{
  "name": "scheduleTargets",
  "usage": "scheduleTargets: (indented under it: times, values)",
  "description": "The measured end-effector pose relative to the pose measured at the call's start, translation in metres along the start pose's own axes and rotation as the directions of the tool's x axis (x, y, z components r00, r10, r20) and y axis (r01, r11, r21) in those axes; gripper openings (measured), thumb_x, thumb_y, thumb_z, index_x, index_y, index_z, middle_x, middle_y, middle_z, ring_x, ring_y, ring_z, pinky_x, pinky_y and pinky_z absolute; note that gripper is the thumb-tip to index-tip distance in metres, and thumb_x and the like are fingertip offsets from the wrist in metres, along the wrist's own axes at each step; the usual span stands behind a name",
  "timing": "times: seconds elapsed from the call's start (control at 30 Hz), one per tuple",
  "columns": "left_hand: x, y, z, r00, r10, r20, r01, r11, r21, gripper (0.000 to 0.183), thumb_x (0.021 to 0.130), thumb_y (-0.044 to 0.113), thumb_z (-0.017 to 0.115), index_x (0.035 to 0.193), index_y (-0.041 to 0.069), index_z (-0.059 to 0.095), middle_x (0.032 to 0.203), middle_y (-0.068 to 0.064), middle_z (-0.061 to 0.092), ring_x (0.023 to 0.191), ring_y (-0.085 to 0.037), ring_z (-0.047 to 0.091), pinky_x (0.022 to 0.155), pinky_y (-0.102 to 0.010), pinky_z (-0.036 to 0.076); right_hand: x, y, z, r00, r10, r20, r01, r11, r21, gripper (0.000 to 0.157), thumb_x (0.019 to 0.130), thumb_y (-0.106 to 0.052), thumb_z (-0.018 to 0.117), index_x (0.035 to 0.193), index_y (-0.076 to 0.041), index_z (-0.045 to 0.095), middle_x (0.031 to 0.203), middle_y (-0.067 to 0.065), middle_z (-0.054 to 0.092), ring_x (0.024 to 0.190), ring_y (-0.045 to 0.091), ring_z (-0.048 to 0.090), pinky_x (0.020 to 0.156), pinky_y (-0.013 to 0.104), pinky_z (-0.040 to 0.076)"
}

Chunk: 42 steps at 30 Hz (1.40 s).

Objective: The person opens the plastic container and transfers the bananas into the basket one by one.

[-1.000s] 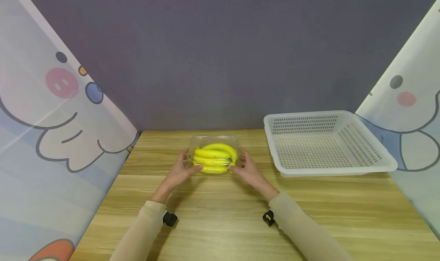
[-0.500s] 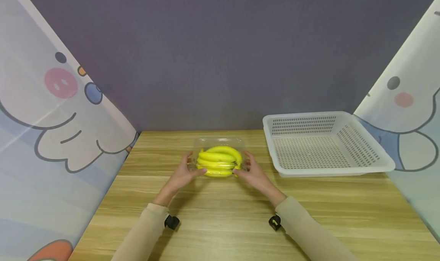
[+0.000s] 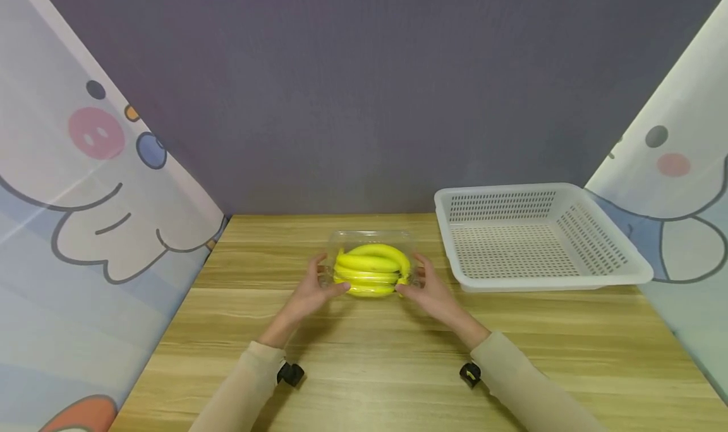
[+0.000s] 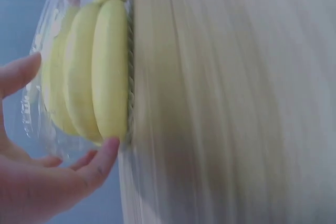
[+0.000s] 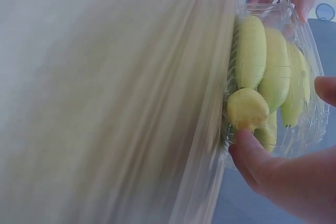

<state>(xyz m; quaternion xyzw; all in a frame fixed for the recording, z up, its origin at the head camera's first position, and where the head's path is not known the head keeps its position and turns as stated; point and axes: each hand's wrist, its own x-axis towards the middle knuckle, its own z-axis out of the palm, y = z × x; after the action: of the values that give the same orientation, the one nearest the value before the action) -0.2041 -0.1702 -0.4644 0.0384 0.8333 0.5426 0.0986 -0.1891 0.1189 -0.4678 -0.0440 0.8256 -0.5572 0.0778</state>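
Head view: from above the near side, facing far and down; well back, takes in the table (image 3: 375, 369), both hands, grey far wall (image 3: 352, 97) and white basket (image 3: 560, 285) at right. Left wrist view: low, close by the left hand (image 3: 309, 292), facing right along the clear box (image 3: 372, 235), rolled so the tabletop stands on edge. Right wrist view: equally low and close by the right hand (image 3: 431, 293), facing left, rolled oppositely; patterned left panel (image 3: 57, 261) partly visible. Wrist views share the box and both hands
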Motion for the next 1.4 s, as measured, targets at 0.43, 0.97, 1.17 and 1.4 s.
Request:
scheduleTargets:
  times: [0.43,0.97,1.17,1.4]
  values:
    - [-0.009,0.005,0.016,1.0,-0.015,0.009,0.015,1.0,-0.007,0.105,0.086,0.037,0.082,0.161,0.011,0.012,0.149,-0.029,0.034,0.131,-0.051,0.042,0.103,-0.065,0.041,-0.012,0.006,-0.011,1.0,0.009,-0.013,-0.009,1.0,-0.03,0.092,0.091,-0.028,0.075,0.161,-0.009,0.018,0.152,0.034,0.034,0.137,0.05,0.04,0.108,0.063,0.037]
    - [-0.022,0.008,0.027,0.999,0.025,0.028,-0.027,0.996,0.082,0.107,0.086,0.043,0.08,0.161,0.008,0.012,0.148,-0.032,0.038,0.131,-0.054,0.043,0.1,-0.069,0.041,-0.028,0.011,-0.024,0.999,-0.037,0.021,0.04,0.989,-0.142,0.092,0.093,-0.034,0.073,0.16,-0.004,0.017,0.151,0.036,0.036,0.135,0.052,0.042,0.109,0.061,0.038]
    - [-0.028,0.008,0.03,0.999,0.041,0.029,-0.044,0.996,0.082,0.107,0.087,0.041,0.081,0.16,0.006,0.011,0.147,-0.033,0.037,0.129,-0.053,0.046,0.099,-0.066,0.044,-0.034,0.013,-0.023,0.996,-0.086,0.005,0.085,0.975,-0.204,0.09,0.093,-0.031,0.074,0.159,-0.001,0.021,0.15,0.037,0.038,0.132,0.053,0.046,0.106,0.06,0.041]
    - [-0.034,0.007,0.033,0.999,0.042,0.031,-0.045,0.994,0.096,0.107,0.086,0.04,0.082,0.16,0.005,0.013,0.145,-0.033,0.039,0.13,-0.052,0.045,0.1,-0.066,0.043,-0.042,0.015,-0.024,0.992,-0.124,0.001,0.121,0.965,-0.233,0.09,0.093,-0.033,0.075,0.158,0.001,0.023,0.151,0.035,0.037,0.129,0.052,0.05,0.098,0.057,0.049]
